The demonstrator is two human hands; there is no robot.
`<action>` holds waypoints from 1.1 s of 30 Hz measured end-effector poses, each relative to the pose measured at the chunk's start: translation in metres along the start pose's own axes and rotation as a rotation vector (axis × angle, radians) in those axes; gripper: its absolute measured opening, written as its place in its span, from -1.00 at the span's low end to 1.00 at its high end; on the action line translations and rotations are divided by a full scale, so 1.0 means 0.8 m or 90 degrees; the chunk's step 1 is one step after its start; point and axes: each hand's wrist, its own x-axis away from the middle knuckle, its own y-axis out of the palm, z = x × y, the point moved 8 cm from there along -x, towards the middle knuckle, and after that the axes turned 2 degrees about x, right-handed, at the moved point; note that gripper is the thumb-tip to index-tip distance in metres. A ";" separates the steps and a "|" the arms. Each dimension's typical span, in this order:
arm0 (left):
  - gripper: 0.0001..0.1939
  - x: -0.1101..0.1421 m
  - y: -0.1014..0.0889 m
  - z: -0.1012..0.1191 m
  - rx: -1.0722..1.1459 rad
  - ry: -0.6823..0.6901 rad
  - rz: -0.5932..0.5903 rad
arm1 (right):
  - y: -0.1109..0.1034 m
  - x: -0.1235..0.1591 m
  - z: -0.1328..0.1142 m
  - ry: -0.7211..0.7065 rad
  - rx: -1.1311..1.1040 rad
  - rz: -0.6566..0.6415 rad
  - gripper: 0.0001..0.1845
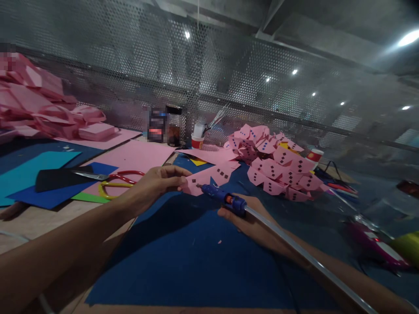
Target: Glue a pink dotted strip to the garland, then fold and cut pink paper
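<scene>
Mid-frame, the left hand [163, 182] pinches a pink strip [203, 178] with dark squares [222, 173] and the right hand [257, 205] grips a blue glue gun [215, 192], below a red-and-white cup [197, 142] whose label is too small to read.

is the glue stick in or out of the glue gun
In: the clear glue stick enters the rear of the blue glue gun, held by right hand.

Pink paper strip [206, 176] w/ dk sqs held up, blue glue gun [217, 194] angled nr L end.
</scene>
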 end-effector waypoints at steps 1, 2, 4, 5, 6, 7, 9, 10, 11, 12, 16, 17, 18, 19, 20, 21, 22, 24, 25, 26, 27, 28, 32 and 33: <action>-0.77 0.000 0.000 0.000 0.000 0.001 -0.002 | 0.000 0.000 0.001 0.001 0.002 0.000 -0.59; -0.77 0.000 0.001 0.001 -0.001 0.000 -0.005 | 0.000 -0.001 0.001 0.002 0.004 0.002 -0.58; -0.77 0.000 0.002 0.002 0.001 -0.002 -0.007 | -0.001 -0.001 0.000 -0.001 0.008 0.005 -0.58; -0.77 0.001 0.003 0.002 0.001 -0.004 -0.007 | -0.001 -0.001 -0.001 -0.003 0.010 0.005 -0.57; -0.76 0.001 0.003 0.002 0.000 -0.007 -0.009 | -0.001 -0.001 -0.001 -0.005 0.012 0.004 -0.57; -0.76 0.001 0.004 0.003 -0.002 -0.008 -0.011 | -0.001 -0.001 -0.001 -0.005 0.015 0.003 -0.57; -0.75 0.002 0.005 0.004 -0.004 -0.004 -0.011 | -0.002 -0.001 -0.001 -0.008 0.018 0.007 -0.57; -0.75 0.002 0.004 0.004 -0.005 -0.003 -0.010 | -0.002 -0.001 -0.001 -0.013 0.018 0.015 -0.57; -0.75 0.002 0.003 0.003 -0.005 -0.002 -0.009 | -0.003 -0.001 -0.002 -0.021 0.017 0.024 -0.56; -0.74 0.001 0.002 0.002 -0.004 -0.002 -0.006 | -0.004 0.000 -0.002 -0.030 0.015 0.034 -0.56; -0.75 0.000 -0.002 -0.002 -0.001 -0.007 0.002 | -0.004 0.001 -0.002 -0.046 0.006 0.048 -0.57; -0.75 -0.001 -0.003 -0.002 0.000 -0.008 0.002 | -0.004 0.001 -0.002 -0.046 0.005 0.047 -0.57; -0.75 -0.001 -0.003 -0.003 0.001 -0.008 0.001 | -0.003 0.002 -0.003 -0.047 0.004 0.045 -0.57; -0.74 -0.001 -0.003 -0.003 0.002 -0.006 0.002 | -0.003 0.002 -0.003 -0.047 0.005 0.043 -0.57; -0.75 -0.001 -0.003 -0.002 0.003 -0.003 0.003 | -0.002 0.002 -0.003 -0.048 0.005 0.039 -0.57; -0.75 -0.001 -0.003 -0.002 0.004 -0.001 0.005 | -0.001 0.002 -0.004 -0.049 0.007 0.033 -0.57; -0.75 -0.001 -0.004 -0.001 0.005 0.001 0.006 | 0.000 0.002 -0.004 -0.050 0.008 0.029 -0.57; -0.75 -0.002 -0.003 -0.001 0.010 0.000 0.008 | 0.001 0.001 -0.004 -0.049 0.012 0.023 -0.58; -0.75 -0.002 -0.003 0.000 0.012 -0.003 0.008 | 0.001 0.001 -0.003 -0.047 0.015 0.023 -0.59; -0.74 -0.002 -0.003 0.000 0.014 -0.005 0.009 | 0.001 0.000 -0.002 -0.046 0.017 0.023 -0.59; -0.74 -0.001 -0.003 0.000 0.016 -0.006 0.010 | 0.002 0.000 -0.001 -0.044 0.019 0.023 -0.60; -0.74 -0.001 -0.003 0.001 0.016 -0.006 0.010 | 0.002 0.000 0.000 -0.043 0.021 0.023 -0.60; -0.75 -0.001 0.000 0.003 0.014 0.001 0.003 | 0.002 -0.001 0.000 -0.037 0.030 0.025 -0.61; -0.75 -0.001 0.000 0.004 0.013 0.003 0.003 | 0.002 0.000 0.000 -0.034 0.031 0.024 -0.61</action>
